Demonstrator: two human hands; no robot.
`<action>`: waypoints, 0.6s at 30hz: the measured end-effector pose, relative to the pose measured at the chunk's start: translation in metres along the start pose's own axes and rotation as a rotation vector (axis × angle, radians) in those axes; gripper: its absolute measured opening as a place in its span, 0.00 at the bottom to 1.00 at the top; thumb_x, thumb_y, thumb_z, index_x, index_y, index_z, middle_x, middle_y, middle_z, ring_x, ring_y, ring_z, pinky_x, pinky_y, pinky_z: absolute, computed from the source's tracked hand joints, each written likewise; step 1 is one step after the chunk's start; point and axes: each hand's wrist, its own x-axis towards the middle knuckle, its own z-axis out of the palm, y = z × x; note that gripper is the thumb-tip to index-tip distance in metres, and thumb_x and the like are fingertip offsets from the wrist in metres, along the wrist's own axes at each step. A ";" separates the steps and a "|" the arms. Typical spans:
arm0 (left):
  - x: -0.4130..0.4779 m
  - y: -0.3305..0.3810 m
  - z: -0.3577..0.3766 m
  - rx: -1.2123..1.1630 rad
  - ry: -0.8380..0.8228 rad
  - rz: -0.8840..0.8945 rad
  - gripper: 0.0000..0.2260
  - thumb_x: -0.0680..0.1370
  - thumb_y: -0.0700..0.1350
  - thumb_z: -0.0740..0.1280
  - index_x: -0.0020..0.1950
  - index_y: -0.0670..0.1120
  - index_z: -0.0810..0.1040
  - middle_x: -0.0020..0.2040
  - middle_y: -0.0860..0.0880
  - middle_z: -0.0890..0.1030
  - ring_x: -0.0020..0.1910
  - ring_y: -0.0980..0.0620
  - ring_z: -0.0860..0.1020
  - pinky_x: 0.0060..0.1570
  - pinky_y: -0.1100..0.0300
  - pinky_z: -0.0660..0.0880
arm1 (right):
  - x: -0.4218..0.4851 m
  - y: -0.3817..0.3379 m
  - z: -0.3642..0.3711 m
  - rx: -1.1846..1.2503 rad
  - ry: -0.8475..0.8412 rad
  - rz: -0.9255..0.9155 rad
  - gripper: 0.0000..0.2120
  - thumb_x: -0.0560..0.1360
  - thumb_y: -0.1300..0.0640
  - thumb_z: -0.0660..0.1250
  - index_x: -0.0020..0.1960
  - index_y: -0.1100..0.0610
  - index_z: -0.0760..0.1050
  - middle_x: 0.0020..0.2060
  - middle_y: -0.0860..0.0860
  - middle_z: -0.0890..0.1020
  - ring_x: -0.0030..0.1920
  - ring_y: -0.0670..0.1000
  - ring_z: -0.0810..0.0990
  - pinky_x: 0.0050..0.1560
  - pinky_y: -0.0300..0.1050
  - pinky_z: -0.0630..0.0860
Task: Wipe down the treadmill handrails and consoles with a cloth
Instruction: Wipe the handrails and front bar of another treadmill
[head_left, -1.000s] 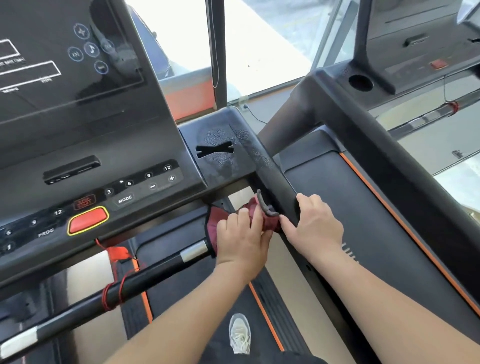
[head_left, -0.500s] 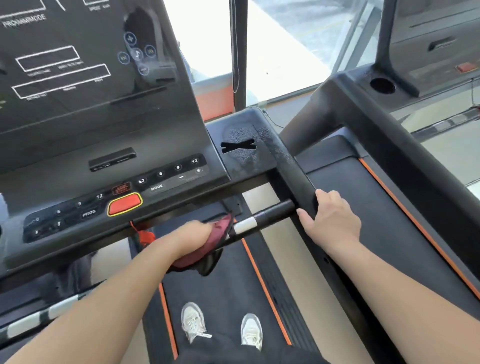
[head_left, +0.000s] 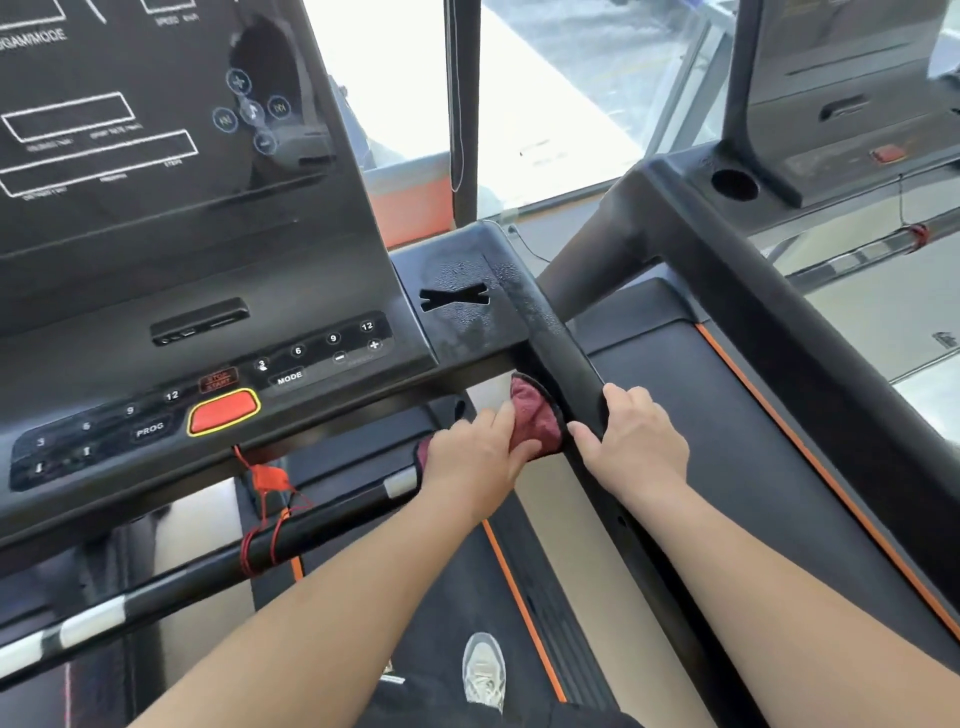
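Your left hand clamped on the maroon cloth against the front crossbar, your right hand gripping the side handrail

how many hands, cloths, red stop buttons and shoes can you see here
hands: 2, left hand and right hand
cloths: 1, maroon cloth
red stop buttons: 2, near button and far button
shoes: 1, grey shoe
total: 6

Single head view; looks forward and down, close over console; handrail at centre
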 end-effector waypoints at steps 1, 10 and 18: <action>-0.003 -0.004 -0.002 -0.026 -0.001 0.006 0.24 0.84 0.64 0.50 0.74 0.52 0.66 0.61 0.50 0.78 0.56 0.41 0.80 0.45 0.50 0.73 | -0.001 0.000 0.000 0.011 -0.006 -0.002 0.25 0.80 0.38 0.65 0.69 0.54 0.68 0.60 0.53 0.73 0.62 0.56 0.74 0.47 0.50 0.73; -0.010 -0.043 -0.064 -0.895 0.318 -0.230 0.20 0.86 0.54 0.56 0.61 0.40 0.79 0.52 0.44 0.85 0.55 0.42 0.82 0.56 0.53 0.74 | 0.026 0.003 -0.029 0.309 -0.143 0.120 0.26 0.69 0.31 0.71 0.56 0.48 0.74 0.53 0.44 0.78 0.56 0.51 0.79 0.53 0.51 0.78; 0.033 -0.047 -0.168 -0.332 0.730 0.015 0.22 0.83 0.58 0.55 0.51 0.42 0.79 0.42 0.42 0.84 0.42 0.37 0.82 0.40 0.50 0.73 | 0.074 -0.038 -0.027 0.472 -0.106 0.095 0.39 0.67 0.32 0.71 0.72 0.49 0.71 0.63 0.48 0.76 0.65 0.51 0.77 0.64 0.53 0.76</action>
